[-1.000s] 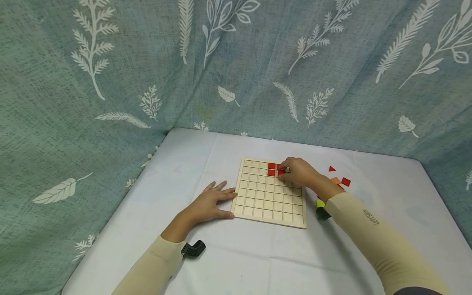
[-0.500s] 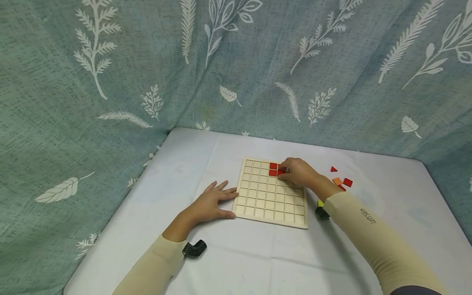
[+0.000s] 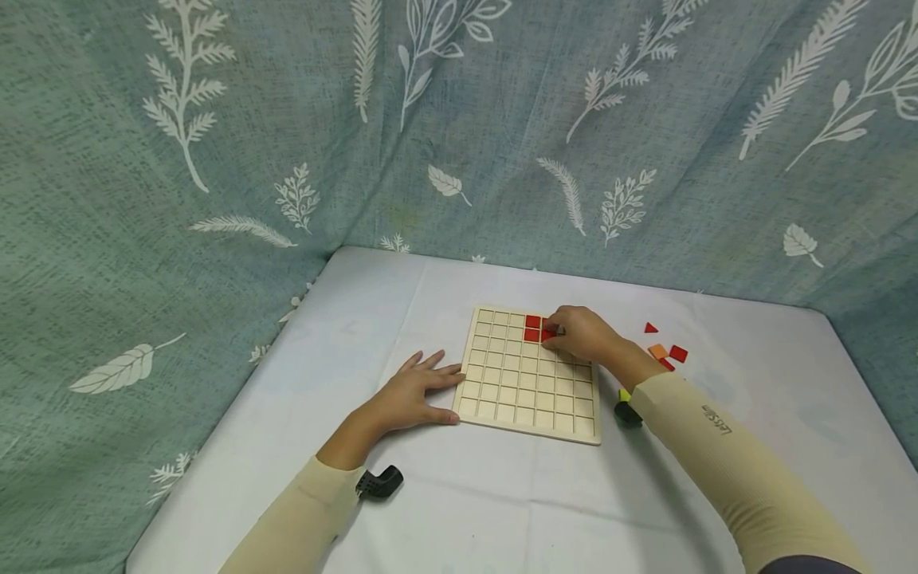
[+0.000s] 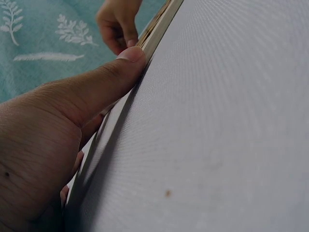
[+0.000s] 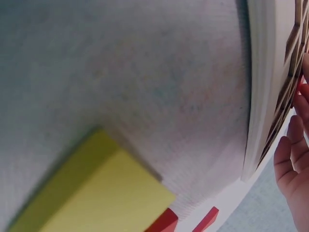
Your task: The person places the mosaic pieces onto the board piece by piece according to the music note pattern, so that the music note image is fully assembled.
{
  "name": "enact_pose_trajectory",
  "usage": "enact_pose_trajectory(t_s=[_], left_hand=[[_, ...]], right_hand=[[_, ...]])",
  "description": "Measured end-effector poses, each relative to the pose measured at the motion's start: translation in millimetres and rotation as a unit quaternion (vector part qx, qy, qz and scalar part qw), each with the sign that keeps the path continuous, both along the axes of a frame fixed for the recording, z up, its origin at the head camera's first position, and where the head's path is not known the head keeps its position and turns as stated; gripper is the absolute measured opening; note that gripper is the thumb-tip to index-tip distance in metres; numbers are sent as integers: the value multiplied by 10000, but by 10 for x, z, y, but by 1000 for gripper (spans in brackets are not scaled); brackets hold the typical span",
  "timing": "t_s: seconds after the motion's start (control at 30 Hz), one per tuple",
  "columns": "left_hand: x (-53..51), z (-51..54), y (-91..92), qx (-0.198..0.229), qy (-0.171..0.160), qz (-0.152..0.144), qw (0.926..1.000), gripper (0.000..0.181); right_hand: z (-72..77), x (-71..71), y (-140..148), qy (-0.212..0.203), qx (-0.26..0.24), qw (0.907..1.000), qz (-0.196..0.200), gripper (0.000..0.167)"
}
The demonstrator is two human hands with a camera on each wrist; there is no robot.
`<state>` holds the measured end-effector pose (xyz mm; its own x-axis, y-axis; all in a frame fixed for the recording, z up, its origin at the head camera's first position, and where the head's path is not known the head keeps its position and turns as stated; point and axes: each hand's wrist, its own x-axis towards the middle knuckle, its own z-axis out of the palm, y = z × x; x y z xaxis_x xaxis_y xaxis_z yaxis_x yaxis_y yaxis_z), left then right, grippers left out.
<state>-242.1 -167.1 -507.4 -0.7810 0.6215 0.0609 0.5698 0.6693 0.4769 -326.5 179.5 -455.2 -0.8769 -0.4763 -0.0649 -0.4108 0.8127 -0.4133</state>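
Leafy cloth (image 3: 495, 175) backs a table (image 3: 459, 526) where red tiles (image 3: 531, 335) lie far up the board (image 3: 509, 371), at and just left of the nearer right hand (image 3: 584, 333), fingers bent (pinching or not, I cannot tell), while the spread left hand (image 3: 407, 396) touches the board's left edge.

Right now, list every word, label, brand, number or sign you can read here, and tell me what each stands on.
"Let'sSlim": on the right arm's cream sleeve; small and slanted, so the exact spelling is uncertain.
No other text is readable, including on the wooden board.
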Motion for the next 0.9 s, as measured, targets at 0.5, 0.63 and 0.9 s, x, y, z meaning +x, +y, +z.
enact_pose_trajectory(t_s=[0.5, 0.63, 0.9], left_hand=[[8, 18, 12, -29, 20, -4, 10000, 83], [7, 15, 17, -15, 55, -9, 10000, 83], [4, 11, 17, -28, 18, 39, 10000, 83]], right_hand=[[-16, -29, 21, -153, -131, 9998, -50, 39], [15, -22, 55, 15, -304, 9994, -136, 30], [-20, -91, 64, 277, -104, 9990, -344, 22]])
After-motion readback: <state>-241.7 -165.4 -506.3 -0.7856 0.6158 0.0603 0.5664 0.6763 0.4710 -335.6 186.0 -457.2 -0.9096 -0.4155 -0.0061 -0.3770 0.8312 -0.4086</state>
